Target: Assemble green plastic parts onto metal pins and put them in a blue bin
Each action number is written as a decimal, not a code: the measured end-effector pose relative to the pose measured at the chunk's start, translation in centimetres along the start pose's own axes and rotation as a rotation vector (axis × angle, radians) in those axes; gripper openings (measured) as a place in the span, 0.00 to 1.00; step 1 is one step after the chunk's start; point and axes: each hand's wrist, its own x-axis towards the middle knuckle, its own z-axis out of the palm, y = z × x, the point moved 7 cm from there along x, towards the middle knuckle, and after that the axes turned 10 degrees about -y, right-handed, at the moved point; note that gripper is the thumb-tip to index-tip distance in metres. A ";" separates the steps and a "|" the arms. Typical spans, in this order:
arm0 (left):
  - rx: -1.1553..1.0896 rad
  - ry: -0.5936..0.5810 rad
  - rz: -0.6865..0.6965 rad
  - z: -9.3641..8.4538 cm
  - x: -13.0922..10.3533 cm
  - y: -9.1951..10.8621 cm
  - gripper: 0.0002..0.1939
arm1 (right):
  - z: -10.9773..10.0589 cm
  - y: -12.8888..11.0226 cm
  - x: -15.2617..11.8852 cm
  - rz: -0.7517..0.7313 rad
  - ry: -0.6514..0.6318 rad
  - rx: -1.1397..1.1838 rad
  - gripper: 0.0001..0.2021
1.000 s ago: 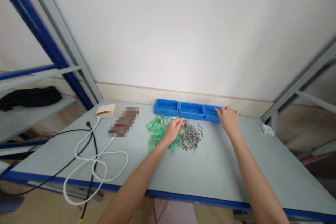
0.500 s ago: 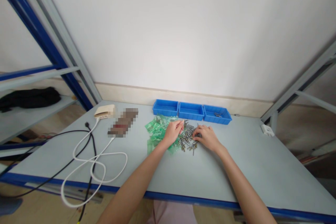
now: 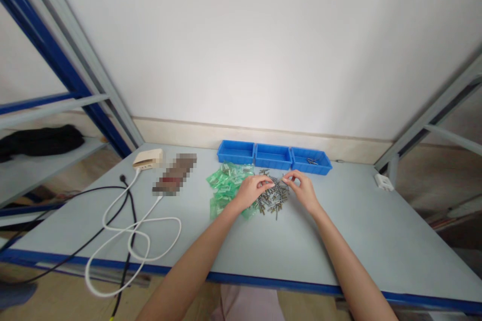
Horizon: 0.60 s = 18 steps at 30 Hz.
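A loose heap of thin metal fasteners, silvery with some brassy ends, lies on the table between my hands. Over the heap's upper left part is my left hand, its thumb and fingers closed in a pinch; whatever is between them is too small to make out. My right hand pinches what looks like one slim metal fastener above the heap's upper right. Both sets of fingertips are close together. Green plastic bags with small metal parts inside lie left of the heap, partly behind my left hand.
Three blue bins stand in a row behind the heap; the right one holds a few fasteners. To the left are a cream box, a blurred-out object, a looped white cable and a black cable. A white adapter sits far right.
My right hand has risen from the heap's right side toward its upper edge, now pinching near my left fingertips. My left hand has shifted slightly right and lower, its fingers still pinched.
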 end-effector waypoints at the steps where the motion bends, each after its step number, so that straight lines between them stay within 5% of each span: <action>1: 0.005 0.002 0.006 0.0 0.0 0.1 0.14 | -0.1 0.2 0.0 0.010 0.035 0.046 0.12; 18: -0.145 0.037 -0.026 0.4 0.0 -0.4 0.17 | 1.9 0.1 -0.4 0.052 -0.006 0.053 0.11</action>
